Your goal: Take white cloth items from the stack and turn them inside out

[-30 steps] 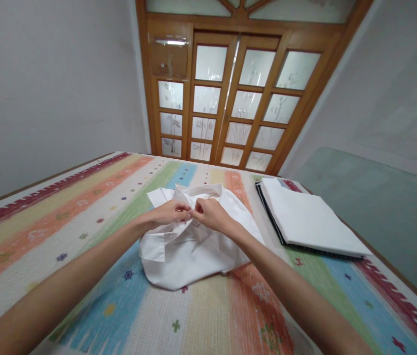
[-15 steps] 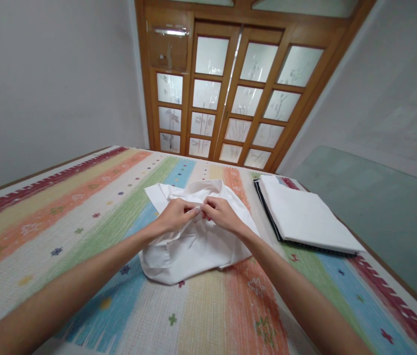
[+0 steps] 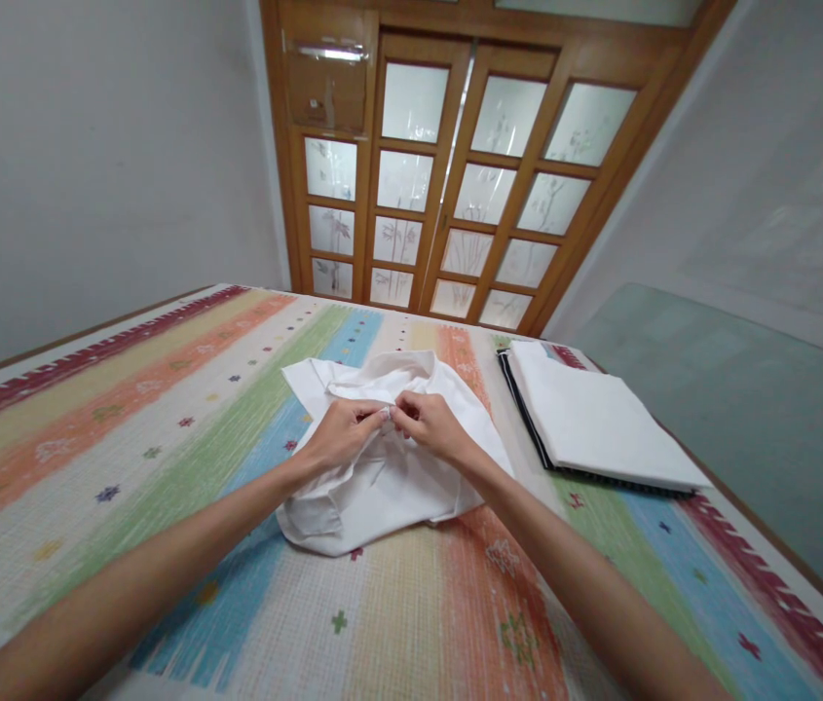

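A nubbly-looking striped tablecloth (image 3: pixel 90 409) spreads leftward; then the left hand (image 3: pixel 344 430) pinches the soft, rumpled white garment (image 3: pixel 396 506) lying mid-table. The right hand (image 3: pixel 429 424) pinches it too, fingertips close. Over rightward, smooth, squarely folded white cloth (image 3: pixel 601 414) tops dark fabric (image 3: pixel 535 428).

Could read no text, label, brand, number or sign anywhere: not on the white garment (image 3: pixel 400 511), the folded white cloth (image 3: pixel 601 419), the striped tablecloth (image 3: pixel 396 604) or the glass-paned doors (image 3: pixel 438 195). Made out only pictorial motifs on the latter two.
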Available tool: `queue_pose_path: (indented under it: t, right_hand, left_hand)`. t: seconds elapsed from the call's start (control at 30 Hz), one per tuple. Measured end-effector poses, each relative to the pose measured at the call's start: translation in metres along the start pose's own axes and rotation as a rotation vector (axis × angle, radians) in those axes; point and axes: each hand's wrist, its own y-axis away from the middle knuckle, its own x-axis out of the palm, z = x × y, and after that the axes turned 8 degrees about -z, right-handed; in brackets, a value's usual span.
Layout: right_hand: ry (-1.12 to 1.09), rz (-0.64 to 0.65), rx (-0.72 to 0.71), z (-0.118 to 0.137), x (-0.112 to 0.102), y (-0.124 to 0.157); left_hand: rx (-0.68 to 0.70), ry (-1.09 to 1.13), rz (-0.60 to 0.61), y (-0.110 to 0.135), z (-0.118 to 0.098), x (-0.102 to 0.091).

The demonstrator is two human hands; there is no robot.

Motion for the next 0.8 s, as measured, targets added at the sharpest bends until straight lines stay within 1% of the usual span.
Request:
queue_pose_path:
  t: [0.1, 0.2, 0.3, 0.33, 0.4, 0.5, 0.57, 0.67, 0.8]
  right_hand:
    - [0.073, -0.004, -0.024, 0.001, 0.002, 0.0]
    - [0.135, -0.01, -0.041, 0.001, 0.004, 0.001]
    - [0.162, -0.055, -0.036, 0.001, 0.008, 0.005]
    - [0.139, -0.073, -0.025, 0.0, 0.009, 0.006]
    - [0.011, -0.08, 0.022, -0.001, 0.011, 0.009]
    - [-0.281, -0.022, 0.129, -0.005, 0.013, 0.013]
    - [-0.411, 0.02, 0.205, -0.008, 0.014, 0.013]
    - [-0.47, 0.057, 0.296, -0.012, 0.015, 0.011]
    - [-0.445, 0.012, 0.315, -0.013, 0.016, 0.008]
  left_hand:
    - [0.009, -0.024, -0.039, 0.005, 0.002, 0.002]
    - [0.005, -0.012, -0.045, 0.009, 0.005, 0.006]
    - [-0.032, 0.043, -0.084, 0.013, 0.006, 0.009]
    - [-0.052, 0.069, -0.101, 0.014, 0.006, 0.01]
    - [-0.087, 0.126, -0.12, 0.014, 0.006, 0.011]
    - [-0.106, 0.166, -0.102, 0.014, 0.006, 0.01]
    - [-0.102, 0.147, -0.096, 0.013, 0.007, 0.01]
    - [-0.057, 0.069, -0.111, 0.012, 0.01, 0.013]
    - [0.042, -0.056, -0.167, 0.013, 0.011, 0.018]
